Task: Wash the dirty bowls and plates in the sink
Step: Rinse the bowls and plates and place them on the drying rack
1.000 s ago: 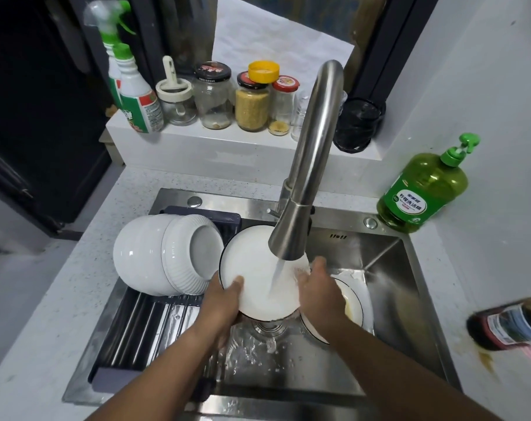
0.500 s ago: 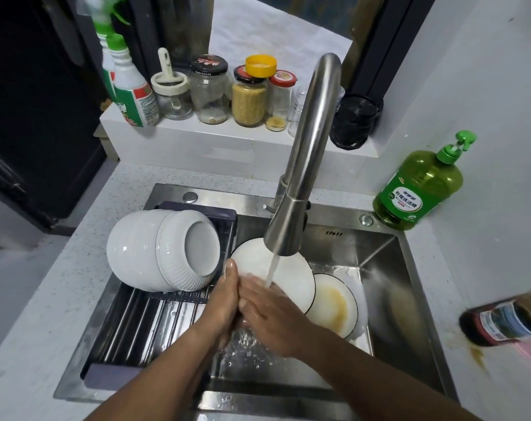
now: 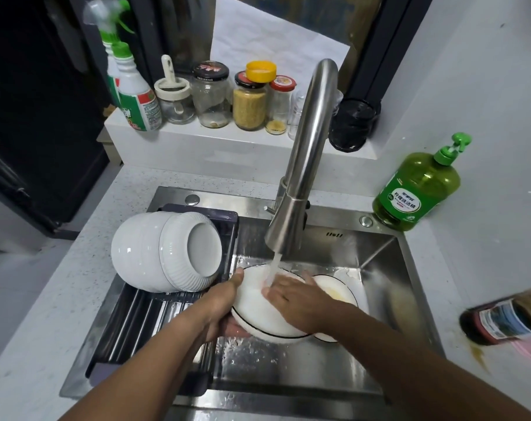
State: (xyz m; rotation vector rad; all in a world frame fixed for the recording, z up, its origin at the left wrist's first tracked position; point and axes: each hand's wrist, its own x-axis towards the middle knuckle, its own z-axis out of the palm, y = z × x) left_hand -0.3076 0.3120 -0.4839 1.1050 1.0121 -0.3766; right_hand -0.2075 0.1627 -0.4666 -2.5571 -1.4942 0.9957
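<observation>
Since a second ago you've dropped the plate (image 3: 255, 311) flatter under the tap at 12 o'clock in the sink (image 3: 379, 262), left hand (image 3: 224, 302) gripping its rim, right hand (image 3: 291, 296) flat, rubbing; rinsing's nearly done.

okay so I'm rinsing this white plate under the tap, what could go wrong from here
The wet plate could slip: only your left hand grips its rim while the right hand rubs its face, and a stained plate lies right beneath it to chip against. The two bowls lie tipped on the drying rack beside your left wrist, so a knock might roll them.
</observation>
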